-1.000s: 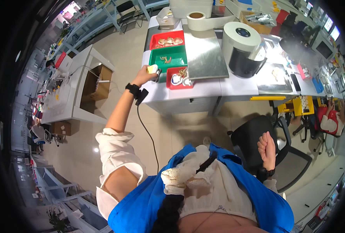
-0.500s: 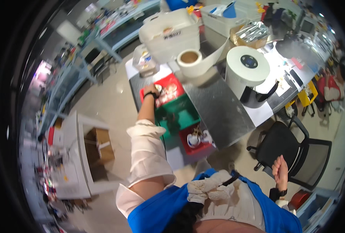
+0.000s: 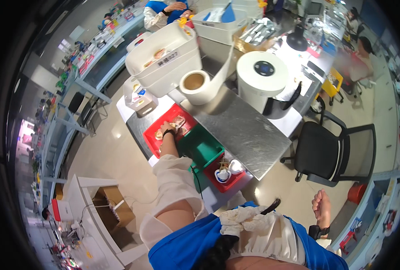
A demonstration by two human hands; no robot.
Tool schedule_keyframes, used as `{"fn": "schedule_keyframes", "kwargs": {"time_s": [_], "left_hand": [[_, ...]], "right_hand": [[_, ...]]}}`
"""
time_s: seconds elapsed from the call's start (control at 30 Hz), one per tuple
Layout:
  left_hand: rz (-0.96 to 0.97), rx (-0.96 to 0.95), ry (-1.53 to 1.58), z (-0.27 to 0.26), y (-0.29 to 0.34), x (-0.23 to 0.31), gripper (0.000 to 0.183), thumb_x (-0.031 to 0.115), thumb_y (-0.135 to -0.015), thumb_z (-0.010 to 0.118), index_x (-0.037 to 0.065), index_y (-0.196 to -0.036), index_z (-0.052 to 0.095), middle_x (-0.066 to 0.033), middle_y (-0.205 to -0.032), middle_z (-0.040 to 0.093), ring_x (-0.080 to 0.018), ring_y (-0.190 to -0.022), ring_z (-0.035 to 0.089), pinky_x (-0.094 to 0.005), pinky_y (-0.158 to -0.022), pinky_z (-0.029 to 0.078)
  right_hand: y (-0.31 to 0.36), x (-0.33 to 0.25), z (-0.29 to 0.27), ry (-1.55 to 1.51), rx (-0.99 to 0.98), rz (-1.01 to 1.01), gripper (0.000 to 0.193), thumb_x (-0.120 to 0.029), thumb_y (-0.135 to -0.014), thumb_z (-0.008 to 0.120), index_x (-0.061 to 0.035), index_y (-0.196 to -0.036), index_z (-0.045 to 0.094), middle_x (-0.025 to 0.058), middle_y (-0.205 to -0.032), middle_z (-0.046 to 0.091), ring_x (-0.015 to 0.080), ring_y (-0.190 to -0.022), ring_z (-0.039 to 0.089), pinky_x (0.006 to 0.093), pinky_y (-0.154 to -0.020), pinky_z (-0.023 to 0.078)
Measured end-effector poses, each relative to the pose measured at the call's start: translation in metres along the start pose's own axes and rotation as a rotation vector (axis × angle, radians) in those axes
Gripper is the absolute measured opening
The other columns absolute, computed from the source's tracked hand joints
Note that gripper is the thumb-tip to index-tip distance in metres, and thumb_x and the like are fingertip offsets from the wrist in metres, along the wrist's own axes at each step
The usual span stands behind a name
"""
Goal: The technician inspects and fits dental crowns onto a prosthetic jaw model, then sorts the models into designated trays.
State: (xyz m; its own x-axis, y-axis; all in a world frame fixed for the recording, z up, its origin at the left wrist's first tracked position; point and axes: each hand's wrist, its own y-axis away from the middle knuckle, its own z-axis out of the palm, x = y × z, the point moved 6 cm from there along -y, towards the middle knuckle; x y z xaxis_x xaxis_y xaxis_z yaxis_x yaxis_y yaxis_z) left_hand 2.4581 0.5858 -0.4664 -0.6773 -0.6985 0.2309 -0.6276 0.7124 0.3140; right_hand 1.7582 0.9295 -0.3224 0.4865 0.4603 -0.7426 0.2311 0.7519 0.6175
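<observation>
My left arm reaches forward into a red tray (image 3: 187, 115) on the metal table. My left hand (image 3: 165, 127), with a dark band at the wrist, is bent over pale, brownish pieces (image 3: 179, 121) in it. Its fingertips are curled down among them, and what they hold is too small to make out. Next to this tray is a green bin (image 3: 202, 146). A smaller red tray (image 3: 227, 183) nearer me contains white rounded parts (image 3: 222, 174), one with a blue edge. My right hand (image 3: 321, 208) hangs at my right side, fingers curled in, nothing visible in them.
White tubs (image 3: 164, 69) stand at the table's far left, beside a small clear container (image 3: 141, 101). A large paper roll (image 3: 195, 87) and a white round appliance (image 3: 262, 78) stand farther back. A black office chair (image 3: 321, 150) is at the right. Another person's hand (image 3: 176, 6) shows beyond the tubs.
The view has shifted, so the table appears lower and farther left. My left hand stays in the red tray, now over its pale pieces. A person has come into view behind the tubs.
</observation>
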Motion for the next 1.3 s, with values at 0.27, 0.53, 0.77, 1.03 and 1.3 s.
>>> {"fn": "schedule_keyframes", "kwargs": {"time_s": [0.27,0.53,0.77,1.03,1.3], "left_hand": [[0.455,0.298,0.791,-0.073,0.157,0.07,0.058,0.015,-0.078,0.059,-0.012,-0.127,0.04,-0.0278,-0.124,0.049,-0.0339,-0.115,0.048,-0.0391,-0.096,0.039],[0.738,-0.024,1.119,0.018,0.49,0.193,0.039,0.012,-0.089,0.05,0.0,-0.126,0.045,-0.0109,-0.127,0.046,-0.021,-0.118,0.043,-0.0344,-0.1,0.033],[0.582,-1.188,1.216,0.217,0.755,0.37,0.023,0.012,-0.088,0.054,0.002,-0.109,0.053,-0.0036,-0.104,0.06,-0.0123,-0.091,0.058,-0.0238,-0.07,0.048],[0.745,-1.525,1.003,0.333,0.952,0.554,0.02,0.014,-0.089,0.055,0.005,-0.107,0.055,-0.0017,-0.096,0.059,-0.0091,-0.073,0.054,-0.0206,-0.057,0.042],[1.067,-1.703,0.533,0.427,1.245,0.673,0.021,0.015,-0.089,0.054,0.008,-0.108,0.054,0.0009,-0.096,0.056,-0.0053,-0.08,0.049,-0.0202,-0.068,0.04]], "right_hand": [[0.084,0.025,-0.132,-0.153,0.139,-0.128,0.034,-0.033,-0.098,0.042,-0.0158,-0.069,0.036,-0.0057,-0.058,0.032,0.0038,-0.045,0.026,0.0186,-0.036,0.017],[0.165,0.042,-0.314,-0.407,0.147,-0.219,0.037,-0.031,-0.099,0.041,-0.0165,-0.066,0.033,-0.0077,-0.057,0.026,0.004,-0.045,0.021,0.0191,-0.037,0.016],[0.18,0.032,-0.431,-0.576,0.031,-0.337,0.037,-0.032,-0.099,0.042,-0.0143,-0.067,0.035,-0.0061,-0.059,0.03,0.0037,-0.049,0.025,0.0183,-0.038,0.017],[0.216,0.018,-0.6,-0.966,0.174,-0.517,0.038,-0.034,-0.099,0.04,-0.0149,-0.067,0.034,-0.0057,-0.06,0.028,0.0037,-0.05,0.024,0.0168,-0.04,0.018],[0.266,-0.042,-0.756,-1.415,0.353,-0.959,0.031,-0.024,-0.101,0.035,-0.0087,-0.075,0.038,-0.0022,-0.066,0.033,0.0064,-0.055,0.03,0.0176,-0.043,0.03]]}}
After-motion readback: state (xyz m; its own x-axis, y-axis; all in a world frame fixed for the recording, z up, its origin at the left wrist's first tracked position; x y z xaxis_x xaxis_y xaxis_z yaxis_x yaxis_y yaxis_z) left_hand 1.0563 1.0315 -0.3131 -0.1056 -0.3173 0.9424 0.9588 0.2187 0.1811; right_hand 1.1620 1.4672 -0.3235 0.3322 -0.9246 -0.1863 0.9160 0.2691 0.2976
